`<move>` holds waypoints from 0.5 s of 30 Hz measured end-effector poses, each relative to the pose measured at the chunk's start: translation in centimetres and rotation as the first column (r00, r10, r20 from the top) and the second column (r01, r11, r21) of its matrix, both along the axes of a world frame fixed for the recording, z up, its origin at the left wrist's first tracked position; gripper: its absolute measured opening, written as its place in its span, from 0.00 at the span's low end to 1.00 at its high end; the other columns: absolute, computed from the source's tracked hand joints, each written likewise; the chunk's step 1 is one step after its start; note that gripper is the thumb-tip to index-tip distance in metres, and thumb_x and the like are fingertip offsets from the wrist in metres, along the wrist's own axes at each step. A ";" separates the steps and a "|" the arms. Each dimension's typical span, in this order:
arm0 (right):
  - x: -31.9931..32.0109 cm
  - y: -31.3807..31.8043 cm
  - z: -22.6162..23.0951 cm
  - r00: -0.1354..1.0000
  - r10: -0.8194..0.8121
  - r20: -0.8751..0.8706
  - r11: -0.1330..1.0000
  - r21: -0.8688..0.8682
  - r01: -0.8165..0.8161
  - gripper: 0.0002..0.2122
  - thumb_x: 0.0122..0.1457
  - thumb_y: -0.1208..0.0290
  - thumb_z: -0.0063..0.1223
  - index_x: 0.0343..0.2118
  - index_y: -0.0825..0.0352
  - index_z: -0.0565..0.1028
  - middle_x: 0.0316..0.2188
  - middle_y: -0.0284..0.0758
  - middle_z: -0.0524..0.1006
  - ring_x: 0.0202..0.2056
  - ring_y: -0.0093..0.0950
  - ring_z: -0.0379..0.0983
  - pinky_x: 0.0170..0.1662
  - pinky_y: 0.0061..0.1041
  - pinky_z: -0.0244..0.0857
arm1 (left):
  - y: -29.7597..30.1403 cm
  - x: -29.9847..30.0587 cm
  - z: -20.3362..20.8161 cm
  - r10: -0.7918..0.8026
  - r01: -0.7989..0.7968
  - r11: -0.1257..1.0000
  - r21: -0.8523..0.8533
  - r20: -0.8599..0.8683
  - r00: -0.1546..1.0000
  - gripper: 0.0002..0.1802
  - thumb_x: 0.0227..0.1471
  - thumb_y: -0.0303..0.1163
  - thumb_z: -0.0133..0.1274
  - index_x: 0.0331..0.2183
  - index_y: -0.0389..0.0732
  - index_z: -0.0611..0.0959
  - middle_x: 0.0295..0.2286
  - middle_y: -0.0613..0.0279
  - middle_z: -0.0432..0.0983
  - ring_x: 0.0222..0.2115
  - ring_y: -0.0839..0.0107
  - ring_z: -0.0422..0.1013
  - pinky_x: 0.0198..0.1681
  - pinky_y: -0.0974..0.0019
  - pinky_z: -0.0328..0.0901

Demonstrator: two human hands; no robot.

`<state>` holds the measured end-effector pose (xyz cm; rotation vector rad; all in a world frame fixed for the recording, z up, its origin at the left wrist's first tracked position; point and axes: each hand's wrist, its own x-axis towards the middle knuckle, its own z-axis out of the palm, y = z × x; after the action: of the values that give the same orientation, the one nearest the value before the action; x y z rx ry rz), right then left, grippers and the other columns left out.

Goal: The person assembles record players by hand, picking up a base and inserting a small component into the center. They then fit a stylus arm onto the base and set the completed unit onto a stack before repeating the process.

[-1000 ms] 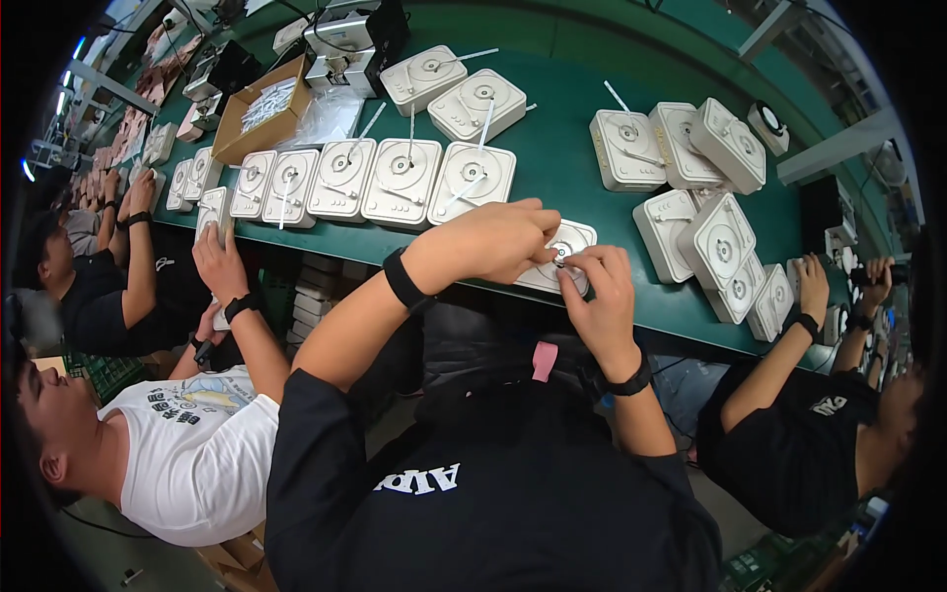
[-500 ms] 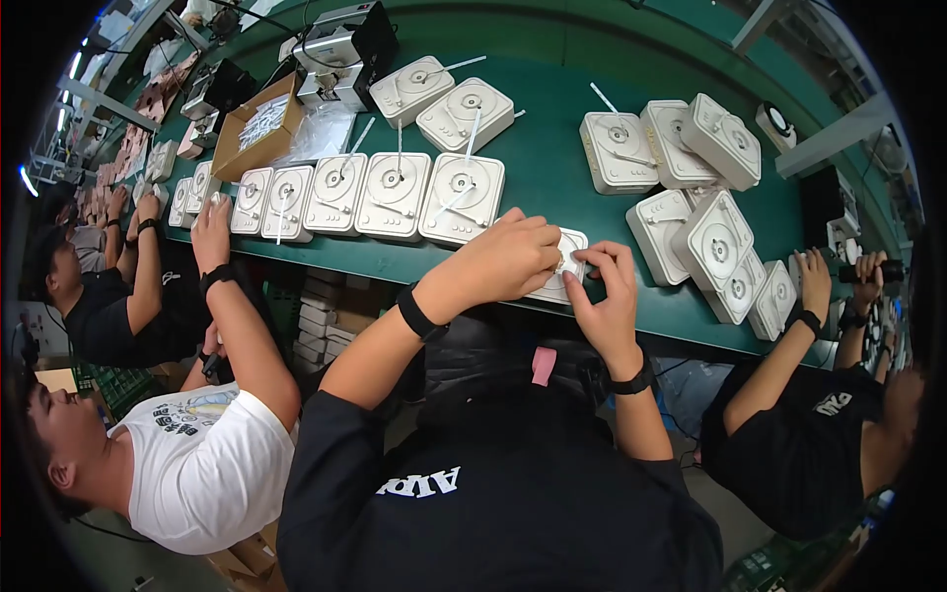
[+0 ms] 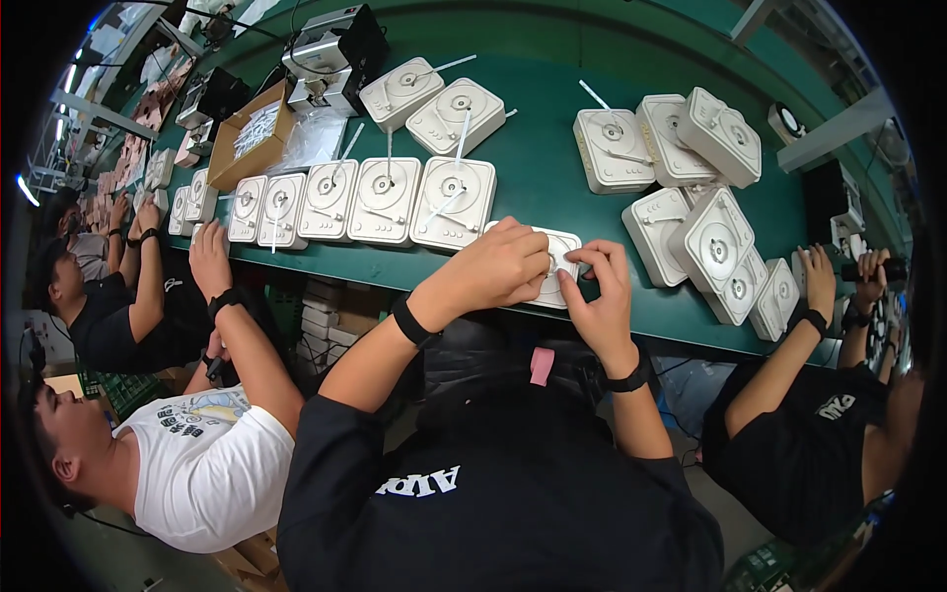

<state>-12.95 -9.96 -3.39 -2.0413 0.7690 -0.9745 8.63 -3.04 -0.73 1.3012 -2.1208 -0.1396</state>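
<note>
- While a co-worker in a white shirt (image 3: 212, 464) sits on your left, that person's raised hand (image 3: 209, 259) is at the near table edge.
- Beyond it, a brown carton (image 3: 223, 172) of white strips (image 3: 256, 133) stands on the green table (image 3: 538, 128).
- Right of the carton and nearer you runs a row of white turntable-shaped units (image 3: 384, 200), with two more units (image 3: 456, 116) behind. Most have a strip at the round disc, so that stage looks done there.
- Your left hand (image 3: 498, 261) is bunched, fingers bent down over the left part of the unit being worked on; its knuckles hide whether it pinches anything.
- That unit being worked on (image 3: 565, 240) lies face up at the near edge, under your left hand and between both hands. No strip shows on it, so it seems unfinished, though much is covered.
- Your right hand (image 3: 602, 291) is at its right side, thumb and forefinger curved apart, tips appearing to touch its top.
- Farther right is a leaning pile of units (image 3: 717, 242), mostly without strips; whether they are waiting or finished, you cannot tell. One unit beside it (image 3: 614, 148), on the far side, has a strip jutting out.
</note>
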 end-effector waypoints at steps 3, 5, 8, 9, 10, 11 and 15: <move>0.0 0.0 -0.1 1.000 -0.004 -0.013 1.000 0.014 0.004 0.12 0.59 0.77 0.69 0.45 0.68 0.81 0.47 0.39 0.75 0.45 0.35 0.75 0.43 0.31 0.71 | 0.3 -0.4 0.3 0.028 -0.027 0.995 0.095 -0.012 1.000 0.06 0.51 0.26 0.64 0.29 0.39 0.81 0.32 0.59 0.74 0.38 0.57 0.74 0.43 0.56 0.66; 0.0 0.0 0.0 0.999 -0.005 -0.038 0.999 0.038 0.007 0.12 0.59 0.75 0.70 0.45 0.67 0.81 0.47 0.40 0.73 0.46 0.39 0.75 0.46 0.35 0.72 | 0.3 -0.4 0.7 0.047 -0.044 0.989 0.143 -0.016 0.999 0.06 0.51 0.26 0.64 0.30 0.39 0.81 0.32 0.58 0.74 0.38 0.57 0.74 0.43 0.55 0.66; 0.2 -0.1 -0.3 0.999 -0.005 -0.038 1.000 0.017 0.006 0.12 0.59 0.75 0.69 0.45 0.68 0.80 0.47 0.40 0.73 0.46 0.40 0.75 0.47 0.36 0.72 | 0.0 0.0 0.9 0.029 0.011 0.967 0.254 -0.152 0.988 0.08 0.52 0.22 0.65 0.32 0.39 0.80 0.35 0.57 0.73 0.39 0.53 0.72 0.45 0.54 0.67; 0.2 -0.1 -0.4 0.999 -0.006 -0.038 1.000 0.005 0.006 0.12 0.59 0.75 0.69 0.45 0.68 0.80 0.47 0.41 0.73 0.46 0.41 0.75 0.48 0.37 0.72 | -0.1 0.0 1.0 0.031 0.009 0.967 0.255 -0.152 0.988 0.08 0.52 0.22 0.65 0.32 0.39 0.80 0.35 0.57 0.73 0.39 0.53 0.72 0.45 0.54 0.67; 0.2 -0.1 -0.4 0.999 -0.004 -0.038 1.000 0.006 0.004 0.12 0.59 0.75 0.69 0.45 0.68 0.80 0.47 0.41 0.73 0.46 0.41 0.75 0.48 0.37 0.72 | -0.2 -0.2 1.1 0.050 -0.010 0.957 0.290 -0.132 0.990 0.08 0.53 0.21 0.64 0.32 0.39 0.80 0.37 0.56 0.73 0.41 0.52 0.72 0.46 0.53 0.67; 0.2 -0.1 -0.3 0.999 0.004 -0.047 1.000 0.026 -0.002 0.12 0.60 0.74 0.69 0.45 0.68 0.80 0.48 0.41 0.72 0.47 0.42 0.75 0.49 0.37 0.72 | -0.3 -0.4 1.2 0.069 -0.030 0.945 0.325 -0.110 0.991 0.07 0.53 0.21 0.64 0.33 0.39 0.80 0.38 0.56 0.73 0.42 0.51 0.71 0.46 0.52 0.67; -0.1 -0.7 -0.4 0.996 0.052 -0.077 0.998 0.050 -0.048 0.16 0.59 0.74 0.70 0.50 0.67 0.79 0.53 0.42 0.72 0.49 0.41 0.75 0.49 0.35 0.71 | -0.3 -1.1 1.7 0.117 -0.092 0.920 0.382 -0.043 0.992 0.07 0.54 0.21 0.64 0.34 0.39 0.81 0.42 0.55 0.73 0.46 0.51 0.70 0.49 0.50 0.67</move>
<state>-13.07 -10.71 -3.75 -2.0579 0.7710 -0.8443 7.57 -3.33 0.93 1.6033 -2.0264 -0.5639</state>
